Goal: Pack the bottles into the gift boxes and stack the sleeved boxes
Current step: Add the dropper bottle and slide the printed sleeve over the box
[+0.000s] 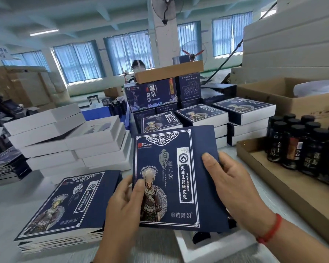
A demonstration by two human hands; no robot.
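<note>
Both hands hold a flat dark blue printed sleeve (177,168) up in front of me. My left hand (125,198) pinches its left edge, thumb on the printed figure. My right hand (230,185) grips its right edge with the thumb on the front. Under the sleeve lies a white gift box (213,247) with dark bottles partly visible in it, mostly hidden. A pile of flat sleeves (65,209) lies at the left. Black-capped dark bottles (304,147) stand in a cardboard tray (285,186) on the right. Sleeved boxes (243,111) are stacked behind.
Several empty white boxes (68,143) are piled at the left back. Larger blue cartons (152,95) and a brown box stand further back, with a person behind them. An open cardboard carton (285,97) and tall white stacks (292,44) fill the right.
</note>
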